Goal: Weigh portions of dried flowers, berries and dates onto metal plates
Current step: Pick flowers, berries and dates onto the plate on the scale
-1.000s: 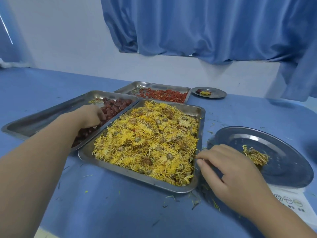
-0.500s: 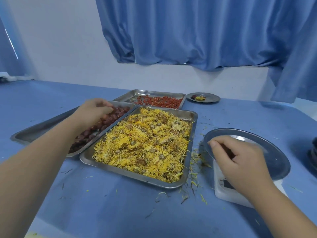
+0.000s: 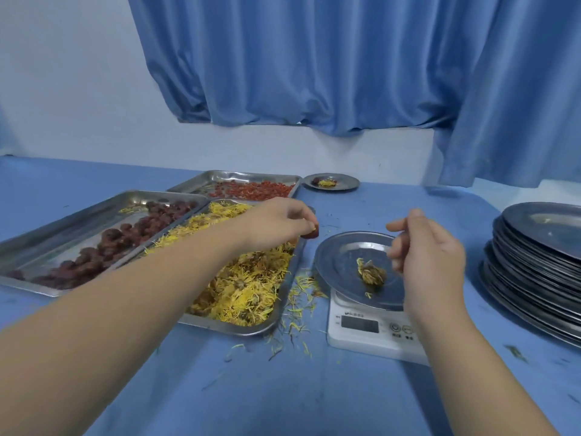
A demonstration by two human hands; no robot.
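A round metal plate sits on a white digital scale and holds one dried yellow flower. My left hand pinches a dark red date just left of the plate, above the tray of yellow dried flowers. My right hand hovers over the plate's right side with loosely curled fingers and nothing visible in them. A tray of dark red dates lies at the left. A tray of red berries lies behind.
A tall stack of metal plates stands at the right. A small filled plate rests at the back near the wall. Loose yellow petals litter the blue table between tray and scale. Blue curtains hang behind.
My left hand lifted from the date tray and crossed right over the flower tray with a date. My right hand rose off the plate, leaving the flower on it.
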